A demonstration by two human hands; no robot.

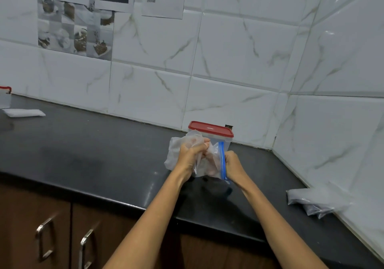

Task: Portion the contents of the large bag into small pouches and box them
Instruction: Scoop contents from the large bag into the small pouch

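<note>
Above the black counter (87,160) my left hand (190,156) grips the bunched top of a large clear plastic bag (173,150) and tips it sideways. My right hand (233,164) pinches the blue zip edge of a small clear pouch (216,164), which is turned on its side with its mouth against the bag. Pale contents show dimly through the plastic between my hands. Just behind them stands a clear box with a red lid (209,128) on it, close to the wall.
Small filled clear pouches (315,202) lie on the counter at the right, against the side wall. A white packet (24,113) and a red-trimmed thing lie at the far left. Brown cupboard doors with metal handles (44,239) sit below the counter's front edge.
</note>
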